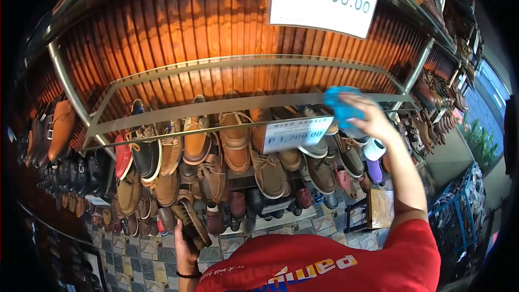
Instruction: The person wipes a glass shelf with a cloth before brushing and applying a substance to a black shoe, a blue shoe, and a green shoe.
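My right hand [370, 116] is pressed around a bunched blue cloth [344, 105] at the right part of the glass shelf [205, 109], near its front edge. The hand and cloth are slightly blurred. Low on the left, my left hand [185, 244] grips a shoe brush [190, 221] with a dark back and tan bristles, held upright in front of the lower shoes. A white price sign [297, 134] hangs at the shelf's front edge, just left of the cloth.
Rows of shoes, such as a tan boat shoe [234, 146], stand below the glass. A larger price sign [325, 0] hangs above. Metal posts [69, 84] flank the shelf. A wooden stool [380, 208] and a blue-framed rack [454, 211] stand lower right.
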A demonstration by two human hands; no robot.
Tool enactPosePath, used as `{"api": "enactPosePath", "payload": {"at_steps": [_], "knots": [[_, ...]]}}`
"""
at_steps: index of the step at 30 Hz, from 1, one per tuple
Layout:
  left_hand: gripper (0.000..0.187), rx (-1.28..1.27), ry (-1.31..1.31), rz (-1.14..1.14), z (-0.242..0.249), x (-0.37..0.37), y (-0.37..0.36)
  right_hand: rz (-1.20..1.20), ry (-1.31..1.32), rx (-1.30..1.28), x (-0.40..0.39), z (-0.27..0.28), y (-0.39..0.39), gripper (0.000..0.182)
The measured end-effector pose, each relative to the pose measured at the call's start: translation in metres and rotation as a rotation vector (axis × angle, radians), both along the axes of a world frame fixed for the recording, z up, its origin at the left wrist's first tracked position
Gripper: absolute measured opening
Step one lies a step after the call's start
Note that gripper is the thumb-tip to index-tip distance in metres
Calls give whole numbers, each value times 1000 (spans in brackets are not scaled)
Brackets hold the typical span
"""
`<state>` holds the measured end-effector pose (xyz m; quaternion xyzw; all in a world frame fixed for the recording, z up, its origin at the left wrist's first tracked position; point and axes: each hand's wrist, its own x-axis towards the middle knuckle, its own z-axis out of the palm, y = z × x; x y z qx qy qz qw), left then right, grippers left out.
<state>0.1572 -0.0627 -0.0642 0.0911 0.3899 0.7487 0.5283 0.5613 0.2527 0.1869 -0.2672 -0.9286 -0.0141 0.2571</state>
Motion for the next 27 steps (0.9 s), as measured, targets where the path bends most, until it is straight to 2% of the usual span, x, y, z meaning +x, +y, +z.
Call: {"api": "enactPosePath", "payload": {"at_steps": [1, 3, 5, 7, 8, 9, 10, 11, 12, 13, 14, 16, 17, 19, 20, 21, 22, 25, 26, 27], "knots": [[52, -6, 3, 19, 5, 8, 9, -118, 9, 1, 45, -4, 13, 56], [52, -38, 8, 53, 16, 29, 19, -329, 145, -335, 138, -8, 42, 55], [52, -38, 12, 26, 17, 46, 26, -543, 269, -312, 228, -27, 93, 56], [51, -28, 34, -10, 21, 65, 37, -780, 205, -479, 242, -16, 120, 59], [51, -23, 51, -31, 24, 76, 42, -694, 126, -503, 203, -2, 111, 60], [51, -21, 66, -54, 29, 88, 47, -459, 213, -622, 132, 18, 72, 56], [53, 42, 82, -120, 34, 99, 54, -391, 1, -547, 87, 18, 70, 52], [53, 75, 70, -97, 40, 113, 65, -321, -119, -377, 41, 9, 67, 58], [53, 108, 62, -77, 47, 129, 78, 83, -67, -421, -11, 5, 57, 60], [54, 137, 56, -56, 55, 146, 88, 2, -205, -91, -45, 9, 29, 64], [59, 81, 50, -24, 69, 166, 99, 52, -277, -86, -74, 11, 15, 67], [63, 276, 226, -134, 80, 189, 121, 175, -258, -173, -104, 10, 8, 73], [65, 385, 313, -186, 86, 200, 135, 219, -223, -203, -101, 11, 12, 74], [70, 294, 282, -77, 97, 231, 145, 230, -262, -133, -62, 10, 40, 74], [70, 268, 248, -51, 99, 242, 148, 140, -298, -123, -20, 14, 61, 74], [70, 243, 211, -20, 97, 251, 151, 55, -242, -170, 25, 7, 96, 82], [72, 361, 266, -141, 81, 243, 154, -175, -236, -234, 84, 10, 122, 82], [71, 237, 194, -47, 69, 259, 157, -818, -126, -361, 246, 19, 177, 84], [66, 150, 113, -20, 58, 256, 158, -1035, -197, -295, 285, 11, 206, 81], [65, 180, 145, -38, 57, 259, 158, -1076, -142, -372, 293, 13, 206, 80]]}}
